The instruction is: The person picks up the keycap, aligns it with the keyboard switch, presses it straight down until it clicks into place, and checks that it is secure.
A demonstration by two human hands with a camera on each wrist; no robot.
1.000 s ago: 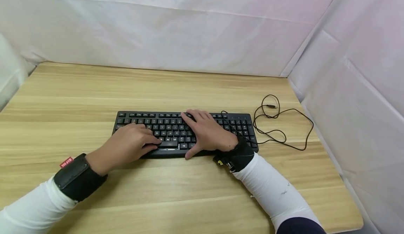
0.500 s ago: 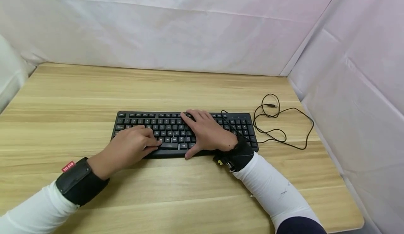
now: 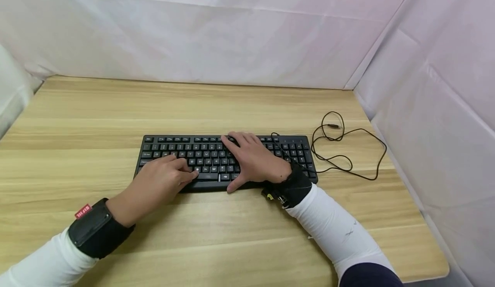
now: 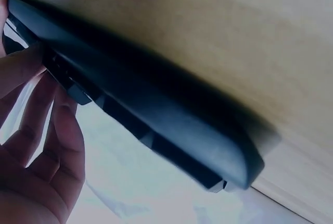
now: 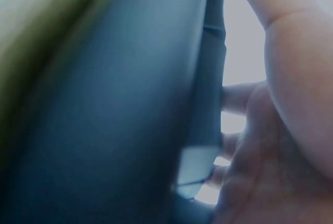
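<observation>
A black computer keyboard [image 3: 205, 187] lies flat on the wooden table in the head view. Thumb and forefinger of my left hand [image 3: 156, 179] come together at the left end of its space bar [image 3: 208, 176] and pinch it, though the fingertips partly cover the contact. My right hand [image 3: 255, 160] rests spread over the keys right of centre, the thumb on the front edge. In the left wrist view the left hand [image 4: 44, 151] reaches over the raised keys, fingers bent. The right wrist view shows the right hand [image 5: 265, 166] close beside the keyboard's side [image 5: 114, 99].
The keyboard's black cable lies in loose loops to its right, with its plug [image 3: 333, 126] near the far side. Wood-grain tabletop [image 3: 201, 244] surrounds the keyboard. White cloth walls [image 3: 232, 42] stand behind and to the right. Black bands circle both wrists.
My left hand has shifted slightly toward me and the knuckles have turned a little, staying at the space bar. The right hand keeps its place. The head view has tilted slightly.
</observation>
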